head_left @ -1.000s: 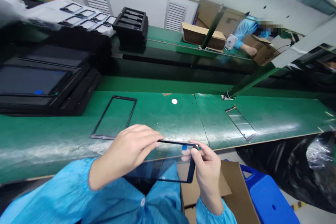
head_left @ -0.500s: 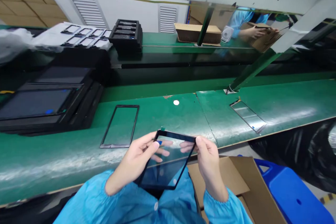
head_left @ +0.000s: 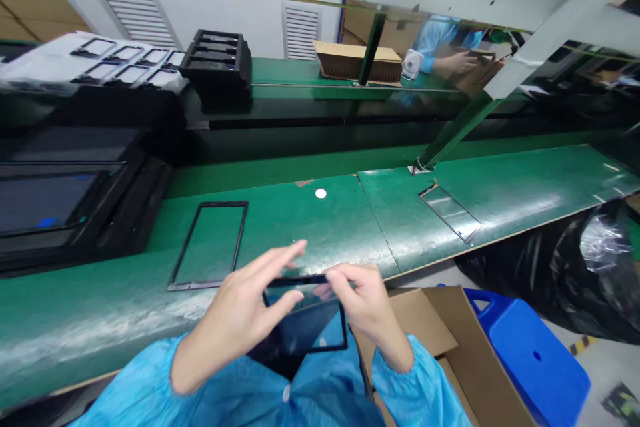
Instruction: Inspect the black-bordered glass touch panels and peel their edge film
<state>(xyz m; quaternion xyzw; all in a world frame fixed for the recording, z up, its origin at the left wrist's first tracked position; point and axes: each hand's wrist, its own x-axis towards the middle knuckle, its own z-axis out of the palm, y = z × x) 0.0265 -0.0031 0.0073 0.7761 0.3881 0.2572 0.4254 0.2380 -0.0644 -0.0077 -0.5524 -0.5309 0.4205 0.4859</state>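
Note:
Low over my lap, in front of the table edge, is a black-bordered glass touch panel (head_left: 313, 327), see-through in the middle. My right hand (head_left: 367, 300) pinches its upper right corner between thumb and fingers. On the other side my left hand (head_left: 245, 303) has its fingers stretched and its thumb apart, over the panel's upper left corner and not gripping it. An open black frame (head_left: 241, 233) lies flat on the green table (head_left: 285, 220) beyond my left hand. Farther right on the table rests a narrow glass panel (head_left: 450, 212) with a small orange tab.
Stacked black trays (head_left: 125, 207) with dark panels stand at the left. Behind are a black tray stack (head_left: 220, 57) and white sheets with frames (head_left: 55, 63). A cardboard box (head_left: 465, 347), blue stool (head_left: 537, 347) and black bag (head_left: 535, 273) sit lower right. A co-worker's hands (head_left: 457, 63) handle cardboard.
My left hand has let go of the panel's left edge and opened. The panel has tilted flatter, its top edge lower, while my right hand keeps its corner. The view has shifted rightward.

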